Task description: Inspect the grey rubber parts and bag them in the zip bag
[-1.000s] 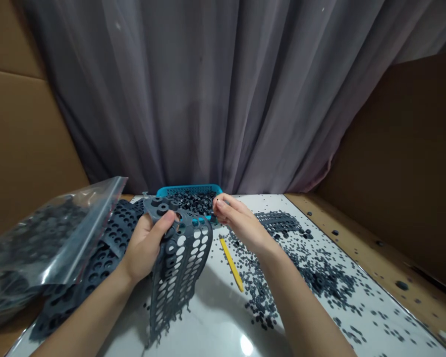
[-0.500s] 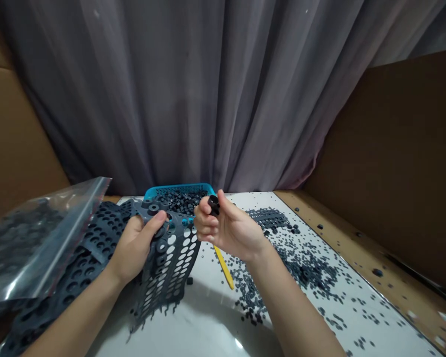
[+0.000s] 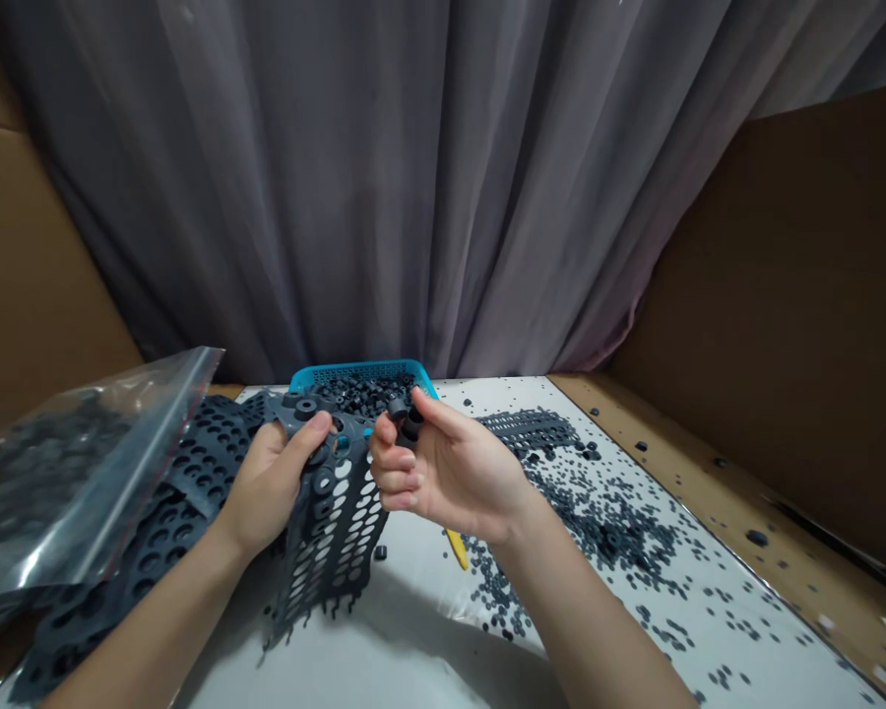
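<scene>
No text, label, brand, number or sign can be read on the dark perforated sheet (image 3: 344,540), clear zip bag (image 3: 103,473), blue basket (image 3: 317,374) or anything else.

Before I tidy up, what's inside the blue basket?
Small dark pieces lie in the blue basket. The perforated sheet and right hand hide parts of its near side; what's deeper is covered.

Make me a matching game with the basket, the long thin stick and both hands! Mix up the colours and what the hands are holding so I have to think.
Things:
1. Basket
2. Stick
3. Left hand
4. Right hand

Colours and states:
A. Yellow
B. Holding small dark pieces
C. Blue
D. Gripping a dark sheet with holes

Right pairs: 1-C, 2-A, 3-D, 4-B
</scene>
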`<action>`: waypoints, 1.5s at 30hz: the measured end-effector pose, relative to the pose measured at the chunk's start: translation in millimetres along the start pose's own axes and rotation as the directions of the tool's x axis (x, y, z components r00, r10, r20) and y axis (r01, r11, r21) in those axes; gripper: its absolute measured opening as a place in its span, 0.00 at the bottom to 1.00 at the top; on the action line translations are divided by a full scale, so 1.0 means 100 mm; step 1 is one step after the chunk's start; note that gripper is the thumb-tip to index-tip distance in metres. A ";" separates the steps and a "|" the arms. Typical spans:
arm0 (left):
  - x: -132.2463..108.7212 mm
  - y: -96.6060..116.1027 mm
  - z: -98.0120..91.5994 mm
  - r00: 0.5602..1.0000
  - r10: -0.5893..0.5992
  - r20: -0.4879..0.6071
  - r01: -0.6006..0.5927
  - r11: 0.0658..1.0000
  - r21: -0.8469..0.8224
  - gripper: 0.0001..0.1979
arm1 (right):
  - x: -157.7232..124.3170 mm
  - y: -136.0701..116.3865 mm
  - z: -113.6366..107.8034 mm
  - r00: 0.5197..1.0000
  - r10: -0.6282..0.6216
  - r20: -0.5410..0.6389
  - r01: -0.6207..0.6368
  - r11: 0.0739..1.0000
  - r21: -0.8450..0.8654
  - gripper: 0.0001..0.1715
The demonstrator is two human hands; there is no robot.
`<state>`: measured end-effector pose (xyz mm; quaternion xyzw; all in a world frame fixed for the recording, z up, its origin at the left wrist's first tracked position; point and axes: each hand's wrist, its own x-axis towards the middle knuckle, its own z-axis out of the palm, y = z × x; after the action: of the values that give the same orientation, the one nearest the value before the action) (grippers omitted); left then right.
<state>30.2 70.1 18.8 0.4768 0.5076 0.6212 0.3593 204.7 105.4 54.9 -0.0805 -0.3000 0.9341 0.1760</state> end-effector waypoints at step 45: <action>-0.10 0.36 -0.22 0.970 0.063 0.235 -0.124 0.959 0.256 0.18 | 0.18 0.12 0.23 0.868 -0.451 0.210 0.109 -0.238 -0.965 0.14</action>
<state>13.7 46.6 50.7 0.6115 0.5201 0.5053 0.3166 179.0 90.8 65.4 -0.2179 -0.8833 0.2911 0.2959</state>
